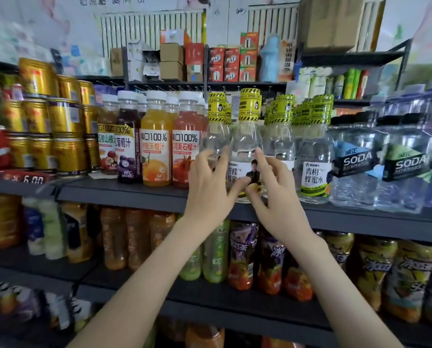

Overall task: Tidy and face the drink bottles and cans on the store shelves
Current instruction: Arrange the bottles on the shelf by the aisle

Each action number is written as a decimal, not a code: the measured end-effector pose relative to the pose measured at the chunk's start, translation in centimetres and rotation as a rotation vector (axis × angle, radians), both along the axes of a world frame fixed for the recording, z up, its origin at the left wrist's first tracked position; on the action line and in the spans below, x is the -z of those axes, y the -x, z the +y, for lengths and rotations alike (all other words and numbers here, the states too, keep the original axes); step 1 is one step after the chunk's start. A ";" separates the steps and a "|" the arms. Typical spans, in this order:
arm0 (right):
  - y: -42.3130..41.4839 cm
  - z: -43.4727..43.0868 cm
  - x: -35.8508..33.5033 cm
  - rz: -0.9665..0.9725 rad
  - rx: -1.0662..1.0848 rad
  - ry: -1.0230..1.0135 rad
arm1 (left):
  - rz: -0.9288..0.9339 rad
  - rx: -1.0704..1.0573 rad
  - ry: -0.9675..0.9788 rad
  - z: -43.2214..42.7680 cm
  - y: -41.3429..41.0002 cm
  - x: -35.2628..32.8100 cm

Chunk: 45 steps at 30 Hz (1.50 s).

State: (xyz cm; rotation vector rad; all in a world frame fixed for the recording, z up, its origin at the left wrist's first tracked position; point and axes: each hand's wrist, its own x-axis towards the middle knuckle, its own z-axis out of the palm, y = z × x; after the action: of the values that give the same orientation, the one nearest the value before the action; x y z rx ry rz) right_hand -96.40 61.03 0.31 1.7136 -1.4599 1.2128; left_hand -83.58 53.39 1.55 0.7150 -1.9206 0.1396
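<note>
A clear lemon honey water bottle [246,143] with a yellow-and-black cap wrap stands at the front of the upper shelf [134,195]. Its white label faces me. My left hand [209,189] holds its left side, thumb on the lower label and index finger along the bottle's edge. My right hand [276,197] holds the right side the same way, and the two thumbs nearly meet on the label. More bottles of this kind [312,169] stand in a row on both sides. The one to the left is partly hidden by my left fingers.
To the left stand juice bottles [155,146] with white caps, then stacked gold cans [66,136]. Clear soda water bottles [355,164] fill the right end. The shelf below holds iced tea and juice bottles [242,257]. Boxes [171,61] sit on a rack behind.
</note>
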 end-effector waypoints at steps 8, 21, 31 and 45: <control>-1.3 -0.2 0.1 0.032 0.250 -0.010 | 0.051 -0.029 -0.174 -1.9 -2.3 0.9; -1.9 -2.4 0.2 0.075 0.529 0.008 | -0.020 0.109 -0.264 -3.0 -3.0 0.3; -3.3 -1.5 0.5 0.001 0.454 -0.043 | -0.011 -0.012 -0.034 -1.8 -3.6 2.2; -6.8 5.1 24.2 -0.127 0.354 -0.340 | -0.101 0.320 -0.104 4.3 -5.4 24.9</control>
State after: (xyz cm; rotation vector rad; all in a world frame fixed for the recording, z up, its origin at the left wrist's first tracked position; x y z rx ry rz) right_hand -89.55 66.10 -23.89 1.5119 -2.0402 0.9352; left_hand -78.22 57.67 -23.38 0.4663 -2.1251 -0.1269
